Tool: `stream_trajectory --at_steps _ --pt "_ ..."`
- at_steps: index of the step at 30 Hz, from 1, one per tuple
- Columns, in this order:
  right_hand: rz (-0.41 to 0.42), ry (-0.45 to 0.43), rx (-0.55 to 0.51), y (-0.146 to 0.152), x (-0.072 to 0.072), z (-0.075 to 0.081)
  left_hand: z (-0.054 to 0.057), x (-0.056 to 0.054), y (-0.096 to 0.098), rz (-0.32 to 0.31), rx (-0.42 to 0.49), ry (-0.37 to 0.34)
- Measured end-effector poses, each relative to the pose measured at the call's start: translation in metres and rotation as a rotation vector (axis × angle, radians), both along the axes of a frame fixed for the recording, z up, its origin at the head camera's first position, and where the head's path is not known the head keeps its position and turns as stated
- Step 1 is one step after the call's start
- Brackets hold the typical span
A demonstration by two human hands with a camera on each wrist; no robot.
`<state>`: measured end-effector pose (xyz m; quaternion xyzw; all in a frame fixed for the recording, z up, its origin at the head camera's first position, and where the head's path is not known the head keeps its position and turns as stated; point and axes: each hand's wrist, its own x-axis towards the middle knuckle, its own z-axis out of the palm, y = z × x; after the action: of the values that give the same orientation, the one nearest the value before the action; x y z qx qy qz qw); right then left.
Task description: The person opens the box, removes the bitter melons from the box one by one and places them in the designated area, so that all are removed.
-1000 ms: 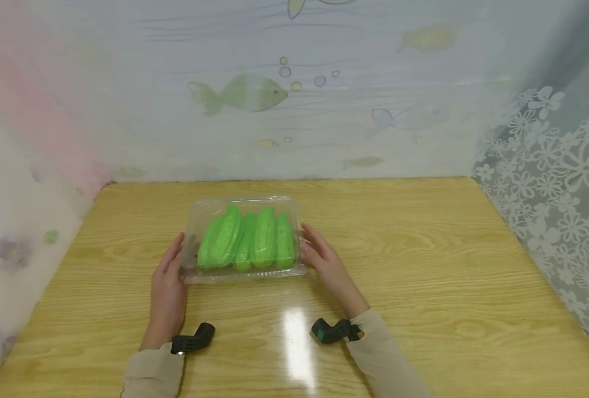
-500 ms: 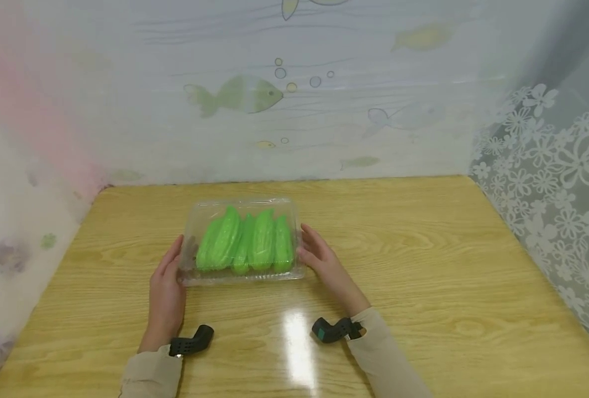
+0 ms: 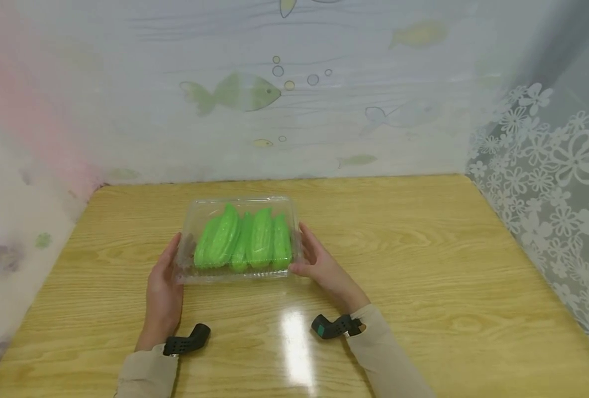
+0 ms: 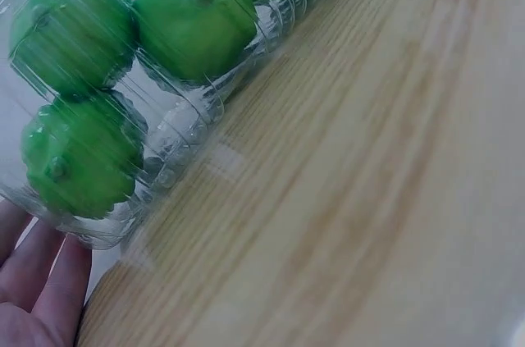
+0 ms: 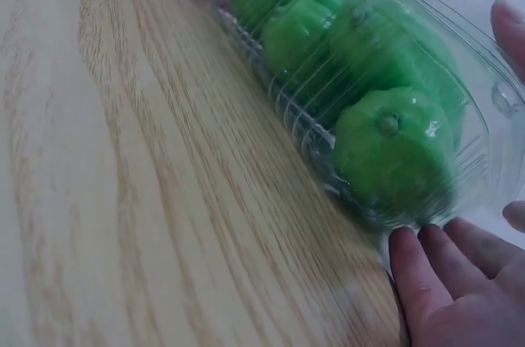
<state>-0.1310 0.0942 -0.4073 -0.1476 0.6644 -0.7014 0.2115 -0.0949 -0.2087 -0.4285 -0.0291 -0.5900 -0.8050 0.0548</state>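
A clear plastic clamshell box point(image 3: 288, 209) sits left of middle on the wooden table point(image 3: 424, 265), its lid down. Inside lie several long, bumpy green pieces point(image 3: 262, 237), shaped like bitter melons; their stubby ends show in both wrist views. My left hand point(image 3: 164, 293) lies along the box's left end with straight fingers, and in the left wrist view the fingertips point(image 4: 70, 261) meet its lower corner. At the right end my right hand point(image 3: 329, 273) grips the box, thumb at the front corner and a finger along the side. Its fingertips point(image 5: 410, 253) touch the lower edge.
A pale wall point(image 3: 324, 127) with painted fish rises at the table's back edge. On the right hangs a grey panel with white flowers point(image 3: 568, 160). Black wrist cameras are on my left wrist point(image 3: 187, 340) and right wrist point(image 3: 331, 326).
My right thumb has slid down and forward to the box's front right corner. The view has turned slightly, and the box and left hand keep nearly the same place on the table.
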Motion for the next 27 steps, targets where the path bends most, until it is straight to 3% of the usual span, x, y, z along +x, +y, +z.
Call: stream_trajectory --at_steps 13,19,24,27 --pt "-0.01 0.07 0.032 0.002 -0.009 -0.028 0.0 0.001 -0.006 -0.127 -0.037 0.045" --pt "-0.066 0.029 0.044 0.002 -0.006 -0.021 0.0 -0.001 -0.008 -0.172 -0.027 0.076" --pt "-0.048 0.01 0.04 0.003 -0.002 -0.011 0.0 0.0 -0.008 -0.2 -0.032 0.082" --pt "-0.05 0.011 0.044 0.004 -0.003 -0.015 0.002 0.0 -0.007 -0.217 -0.059 0.068"
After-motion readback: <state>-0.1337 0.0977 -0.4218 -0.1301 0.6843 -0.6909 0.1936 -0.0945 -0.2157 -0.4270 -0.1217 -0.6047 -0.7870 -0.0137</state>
